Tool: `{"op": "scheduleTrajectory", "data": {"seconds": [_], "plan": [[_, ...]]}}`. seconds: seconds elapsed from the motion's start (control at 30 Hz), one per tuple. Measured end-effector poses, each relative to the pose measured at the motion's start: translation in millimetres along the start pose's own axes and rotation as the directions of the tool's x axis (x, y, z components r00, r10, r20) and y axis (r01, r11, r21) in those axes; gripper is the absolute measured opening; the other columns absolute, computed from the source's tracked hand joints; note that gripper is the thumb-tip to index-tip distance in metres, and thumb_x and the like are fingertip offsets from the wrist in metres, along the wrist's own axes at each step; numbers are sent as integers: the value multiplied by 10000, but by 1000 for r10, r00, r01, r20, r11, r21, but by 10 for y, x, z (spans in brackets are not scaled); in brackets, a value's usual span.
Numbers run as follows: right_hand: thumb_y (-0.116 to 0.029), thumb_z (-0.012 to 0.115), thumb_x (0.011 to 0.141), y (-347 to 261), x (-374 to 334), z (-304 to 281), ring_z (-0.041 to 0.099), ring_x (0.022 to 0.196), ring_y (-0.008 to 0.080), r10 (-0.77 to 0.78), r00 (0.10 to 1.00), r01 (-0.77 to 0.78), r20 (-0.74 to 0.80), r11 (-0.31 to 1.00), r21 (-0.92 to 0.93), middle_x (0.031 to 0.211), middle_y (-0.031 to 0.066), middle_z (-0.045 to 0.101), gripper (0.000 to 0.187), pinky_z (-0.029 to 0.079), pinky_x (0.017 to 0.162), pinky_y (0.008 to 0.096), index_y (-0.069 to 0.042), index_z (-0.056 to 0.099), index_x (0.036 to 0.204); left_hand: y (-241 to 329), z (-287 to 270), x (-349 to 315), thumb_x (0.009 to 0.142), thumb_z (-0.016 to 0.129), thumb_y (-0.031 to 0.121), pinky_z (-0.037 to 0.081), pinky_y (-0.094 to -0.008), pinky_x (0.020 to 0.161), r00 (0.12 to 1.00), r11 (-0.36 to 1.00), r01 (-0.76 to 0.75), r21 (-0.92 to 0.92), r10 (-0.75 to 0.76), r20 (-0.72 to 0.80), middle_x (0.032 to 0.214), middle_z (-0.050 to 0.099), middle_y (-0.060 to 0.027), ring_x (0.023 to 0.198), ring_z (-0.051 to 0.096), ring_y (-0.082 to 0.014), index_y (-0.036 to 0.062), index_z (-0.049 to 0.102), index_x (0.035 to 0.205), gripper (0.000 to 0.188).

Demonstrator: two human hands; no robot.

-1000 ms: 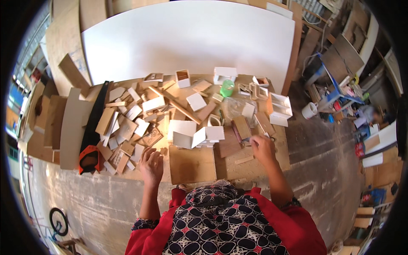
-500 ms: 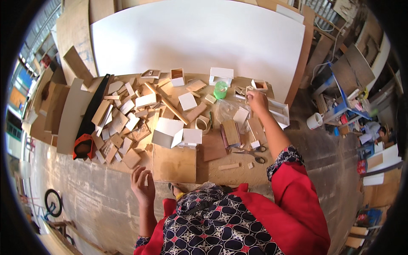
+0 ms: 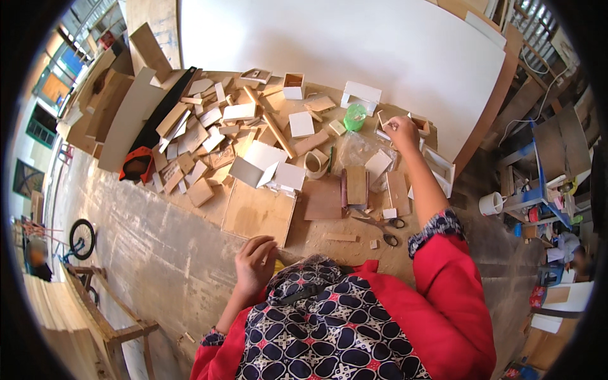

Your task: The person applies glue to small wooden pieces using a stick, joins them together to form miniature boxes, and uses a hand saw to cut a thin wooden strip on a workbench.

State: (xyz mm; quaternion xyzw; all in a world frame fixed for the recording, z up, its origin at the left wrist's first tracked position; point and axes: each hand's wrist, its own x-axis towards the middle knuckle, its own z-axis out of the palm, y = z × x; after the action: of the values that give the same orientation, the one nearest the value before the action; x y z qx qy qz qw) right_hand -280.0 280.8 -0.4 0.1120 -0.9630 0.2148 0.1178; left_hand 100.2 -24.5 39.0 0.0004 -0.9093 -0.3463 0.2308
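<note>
My right hand [image 3: 403,133] reaches over the far right of the work table, its fingers pinched on a small wood strip [image 3: 381,118]. Below that hand is a small compartmented box, partly hidden. Close by stand a green plastic jar [image 3: 355,116], a white box-like piece [image 3: 361,94] and a long white open box [image 3: 439,170]. My left hand [image 3: 255,261] hovers before the table's front edge, holding nothing, fingers loosely bent and thumb apart. Past it, a folded white panel assembly [image 3: 265,155] rests on a plywood board [image 3: 256,212].
Wood offcuts [image 3: 193,136] heap up on the left beside a saw with an orange handle [image 3: 136,164]. Scissors [image 3: 387,225], a tape roll [image 3: 315,163] and a wood block [image 3: 356,186] lie toward the right. A large white panel [image 3: 342,38] stands behind; a white bucket [image 3: 491,204] is right.
The view has turned, shifting the table up and to the right. My right hand still pinches the wood strip, which shows more clearly. My left hand has come closer to my body.
</note>
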Motion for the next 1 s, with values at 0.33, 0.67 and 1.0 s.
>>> {"op": "scheduleTrajectory", "data": {"seconds": [0.33,0.67,1.0], "plan": [[-188,763,785,-765,-1947,-379,556,713,62,-201,868,-227,454,652,724,803,8,645,283,456,640,226,-10,682,989,243,705,197,877,636,95,522,-301,757,848,820,415,-395,-190,495,1038,655,-121,875,632,-163,-17,583,1189,335],[-189,780,758,-969,-2563,-424,545,591,67,-64,960,-157,274,688,709,732,27,642,252,449,546,232,-1,669,885,125,1313,287,944,582,206,476,-235,697,634,432,717,-548,-78,769,913,646,-8,782,570,-69,-6,621,1118,277],[-142,701,826,-750,-2652,-348,557,587,86,-35,969,-160,246,672,723,730,52,643,147,443,552,236,-4,670,863,-153,652,85,806,613,40,474,-332,873,945,878,302,-371,-225,236,996,667,-138,975,618,-237,-11,640,1059,259]]}}
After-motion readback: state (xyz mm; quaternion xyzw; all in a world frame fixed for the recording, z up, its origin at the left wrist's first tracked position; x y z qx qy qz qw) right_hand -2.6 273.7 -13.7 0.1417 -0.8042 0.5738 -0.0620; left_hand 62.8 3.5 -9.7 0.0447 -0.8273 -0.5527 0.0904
